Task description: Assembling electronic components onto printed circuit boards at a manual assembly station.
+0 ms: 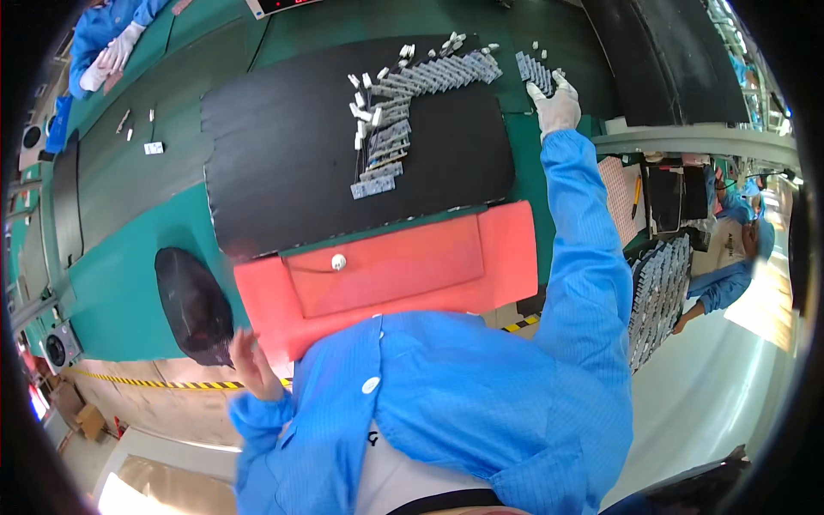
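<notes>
My right hand [560,110], in a white glove, reaches far out at the upper right. Its thumb and a finger lie on either side of the near end of a short row of small grey circuit boards [534,72] and seem to pinch it. My left hand [251,366], ungloved and somewhat blurred, is raised low at the left with its fingers stretched out, close to a dark rounded cover [193,305]. It holds nothing that I can see. On the black mat [283,154] a longer, curved row of grey boards [442,74] lies overlapped, with white connectors on dark wires.
Nearest my body lies a red mat [386,270] with a small white round part [338,262] on it. A metal rail [704,142] runs at the right. Beyond it a person [730,266] is beside a board-covered panel [659,296]. A gloved co-worker [112,47] works at the upper left.
</notes>
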`<act>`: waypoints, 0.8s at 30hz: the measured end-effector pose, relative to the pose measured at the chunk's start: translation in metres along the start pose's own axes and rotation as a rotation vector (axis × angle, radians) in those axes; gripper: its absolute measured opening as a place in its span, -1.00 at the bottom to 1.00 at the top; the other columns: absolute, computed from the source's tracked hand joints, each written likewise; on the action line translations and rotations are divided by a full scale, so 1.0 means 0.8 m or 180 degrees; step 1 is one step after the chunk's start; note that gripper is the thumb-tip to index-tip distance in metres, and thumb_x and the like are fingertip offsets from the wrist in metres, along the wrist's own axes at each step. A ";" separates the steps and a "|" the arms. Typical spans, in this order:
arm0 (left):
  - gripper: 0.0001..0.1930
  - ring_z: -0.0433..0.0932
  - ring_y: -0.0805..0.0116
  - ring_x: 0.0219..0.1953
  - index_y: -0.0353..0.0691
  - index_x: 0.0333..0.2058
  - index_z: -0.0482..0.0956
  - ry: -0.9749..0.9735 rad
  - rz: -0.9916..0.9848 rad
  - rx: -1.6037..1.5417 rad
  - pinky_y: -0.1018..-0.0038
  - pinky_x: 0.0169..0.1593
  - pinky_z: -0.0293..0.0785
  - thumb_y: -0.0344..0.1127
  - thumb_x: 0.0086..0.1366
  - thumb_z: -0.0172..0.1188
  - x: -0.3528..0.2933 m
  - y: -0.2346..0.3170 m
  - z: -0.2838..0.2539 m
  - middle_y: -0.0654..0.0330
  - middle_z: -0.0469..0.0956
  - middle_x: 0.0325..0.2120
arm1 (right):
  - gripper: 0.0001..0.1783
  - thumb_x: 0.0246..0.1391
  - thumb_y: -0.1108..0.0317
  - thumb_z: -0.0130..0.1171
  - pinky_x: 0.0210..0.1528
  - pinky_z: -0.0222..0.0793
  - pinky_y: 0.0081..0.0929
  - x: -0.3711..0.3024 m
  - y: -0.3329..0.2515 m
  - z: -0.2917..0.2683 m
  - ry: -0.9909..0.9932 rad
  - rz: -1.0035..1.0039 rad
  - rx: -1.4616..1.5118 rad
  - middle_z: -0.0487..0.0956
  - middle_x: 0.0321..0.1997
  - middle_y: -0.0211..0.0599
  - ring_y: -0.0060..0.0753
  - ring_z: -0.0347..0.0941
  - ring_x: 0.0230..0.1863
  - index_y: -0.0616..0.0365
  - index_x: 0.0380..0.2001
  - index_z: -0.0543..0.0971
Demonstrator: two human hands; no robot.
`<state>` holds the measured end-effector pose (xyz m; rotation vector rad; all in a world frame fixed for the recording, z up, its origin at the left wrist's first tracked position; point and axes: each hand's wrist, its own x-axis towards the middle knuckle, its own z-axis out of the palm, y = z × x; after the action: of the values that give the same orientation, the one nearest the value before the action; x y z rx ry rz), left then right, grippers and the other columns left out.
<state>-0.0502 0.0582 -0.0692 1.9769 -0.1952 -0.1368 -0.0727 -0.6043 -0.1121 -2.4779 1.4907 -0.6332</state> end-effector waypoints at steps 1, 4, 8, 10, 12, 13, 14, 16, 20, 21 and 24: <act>-0.60 0.41 0.15 -0.03 -0.41 0.09 0.26 0.0381 -0.0309 0.0409 0.34 0.10 0.26 -0.49 0.26 -0.07 -0.056 -0.071 -0.020 -0.07 0.39 -0.03 | -0.13 -0.21 -0.15 0.32 0.15 0.27 -0.35 0.010 -0.001 0.000 -0.0129 0.0175 -0.0586 0.30 0.18 -0.14 -0.07 0.32 0.13 -0.01 0.15 0.30; -0.60 0.39 0.14 0.00 -0.42 0.09 0.26 0.0725 -0.0718 0.0760 0.35 0.12 0.24 -0.43 0.29 -0.07 -0.085 -0.138 -0.011 -0.07 0.38 -0.01 | -0.07 -0.22 -0.14 0.34 0.17 0.24 -0.34 0.031 -0.014 0.027 0.0007 0.0350 -0.0640 0.29 0.19 -0.10 -0.08 0.28 0.17 -0.01 0.19 0.23; -0.59 0.38 0.15 0.01 -0.43 0.09 0.27 0.0343 -0.0974 0.0666 0.36 0.12 0.23 -0.40 0.29 -0.07 -0.078 -0.162 0.012 -0.07 0.38 0.00 | 0.00 -0.15 -0.24 0.21 0.19 0.20 -0.27 0.059 -0.014 0.058 -0.0530 0.0970 -0.0649 0.28 0.21 0.02 -0.05 0.24 0.20 -0.01 0.27 0.10; -0.59 0.38 0.15 0.01 -0.43 0.09 0.27 0.0151 -0.1108 0.0635 0.36 0.12 0.23 -0.39 0.29 -0.07 -0.078 -0.169 0.018 -0.07 0.38 0.01 | -0.08 -0.08 -0.27 0.11 0.16 0.23 -0.23 0.063 -0.015 0.052 -0.0823 0.0689 -0.0946 0.34 0.16 0.04 0.00 0.29 0.15 -0.05 0.27 0.13; -0.59 0.38 0.16 0.02 -0.43 0.09 0.27 -0.0082 -0.1235 0.0604 0.37 0.13 0.23 -0.38 0.30 -0.07 -0.074 -0.177 0.016 -0.07 0.37 0.01 | -0.15 -0.05 -0.27 0.08 0.08 0.30 -0.21 0.074 -0.002 0.055 -0.0823 0.0396 -0.1060 0.44 0.05 0.02 0.00 0.37 0.07 -0.08 0.23 0.21; -0.59 0.38 0.16 0.02 -0.43 0.09 0.27 -0.0216 -0.1296 0.0586 0.37 0.13 0.23 -0.38 0.30 -0.07 -0.073 -0.181 0.014 -0.07 0.37 0.01 | -0.17 -0.05 -0.27 0.08 0.07 0.31 -0.22 0.075 0.004 0.056 -0.0625 0.0387 -0.0989 0.45 0.04 0.02 -0.02 0.39 0.05 -0.07 0.21 0.23; -0.59 0.38 0.16 0.02 -0.43 0.09 0.27 -0.0336 -0.1372 0.0571 0.37 0.13 0.23 -0.37 0.30 -0.06 -0.077 -0.184 0.013 -0.07 0.37 0.01 | -0.19 -0.05 -0.26 0.08 0.06 0.32 -0.22 0.073 0.003 0.052 -0.0439 0.0362 -0.0916 0.45 0.03 0.02 -0.04 0.41 0.03 -0.06 0.20 0.26; -0.59 0.37 0.16 0.03 -0.43 0.09 0.27 -0.0539 -0.1537 0.0532 0.37 0.13 0.23 -0.36 0.30 -0.06 -0.087 -0.187 0.010 -0.07 0.37 0.02 | -0.21 -0.07 -0.24 0.12 0.05 0.33 -0.22 0.037 -0.032 0.020 -0.0442 0.0589 -0.0535 0.46 0.02 0.00 -0.05 0.44 0.00 -0.04 0.17 0.30; -0.59 0.37 0.17 0.03 -0.43 0.08 0.28 -0.0949 -0.1745 0.0410 0.38 0.13 0.22 -0.33 0.31 -0.06 -0.096 -0.199 -0.003 -0.07 0.37 0.02 | -0.27 -0.10 0.07 0.28 0.02 0.36 -0.37 -0.089 -0.085 -0.063 -0.0262 -0.0634 0.0729 0.54 -0.08 -0.11 -0.15 0.49 -0.07 0.07 0.14 0.32; -0.58 0.37 0.17 0.04 -0.43 0.08 0.28 -0.1040 -0.1780 0.0381 0.38 0.13 0.22 -0.33 0.31 -0.06 -0.096 -0.202 -0.007 -0.07 0.36 0.03 | -0.31 -0.12 0.29 0.30 -0.01 0.39 -0.44 -0.127 -0.101 -0.078 -0.0456 -0.0773 0.1382 0.58 -0.15 -0.19 -0.29 0.51 -0.11 0.14 0.13 0.33; -0.58 0.36 0.18 0.04 -0.44 0.08 0.28 -0.1377 -0.1858 0.0263 0.39 0.13 0.22 -0.31 0.31 -0.06 -0.089 -0.213 -0.016 -0.07 0.36 0.03 | -0.27 -0.20 0.33 0.39 -0.06 0.44 -0.42 -0.220 -0.109 -0.074 -0.0742 -0.1073 0.2293 0.48 -0.08 -0.23 -0.27 0.51 -0.17 0.08 0.11 0.36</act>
<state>-0.1048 0.1512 -0.2194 2.0146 0.1081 -0.9484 -0.1009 -0.4048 -0.0737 -2.1223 0.6023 -0.7371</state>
